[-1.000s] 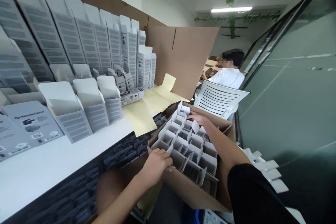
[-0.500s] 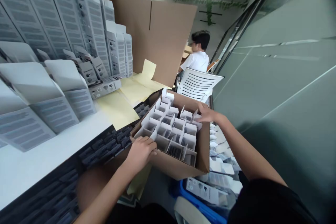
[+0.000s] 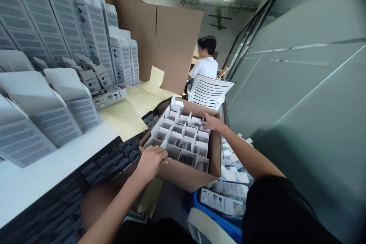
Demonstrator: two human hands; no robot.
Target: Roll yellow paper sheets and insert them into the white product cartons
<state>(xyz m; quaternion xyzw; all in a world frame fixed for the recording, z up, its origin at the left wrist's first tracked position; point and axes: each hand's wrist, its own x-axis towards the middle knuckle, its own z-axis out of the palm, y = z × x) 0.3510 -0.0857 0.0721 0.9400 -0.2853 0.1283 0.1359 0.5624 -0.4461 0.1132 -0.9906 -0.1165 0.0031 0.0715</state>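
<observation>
Steadying a cardboard carton (image 3: pixel 185 175) just off the edge of a white table (image 3: pixel 37 171), a person's left hand (image 3: pixel 151 161) clenches over the carton's near rim, while the right hand (image 3: pixel 213 122) lays its fingers on the far side, though whether they truly grip there cannot be told. Inside stands a white card divider grid (image 3: pixel 183 131), its cells dark at the bottom; what lies in them is too shadowed to say. The step in hand looks like handling the partitioned carton by its rim, and the moment seems to call for a firm two-handed hold that keeps it level. Along the table, grey-and-white retail boxes (image 3: pixel 64 116) stand with flaps raised beside yellow paper sheets (image 3: pixel 122 121); a blue crate (image 3: pixel 220 227) sits below, and a co-worker in a white shirt (image 3: pixel 204 69) sits beyond.
</observation>
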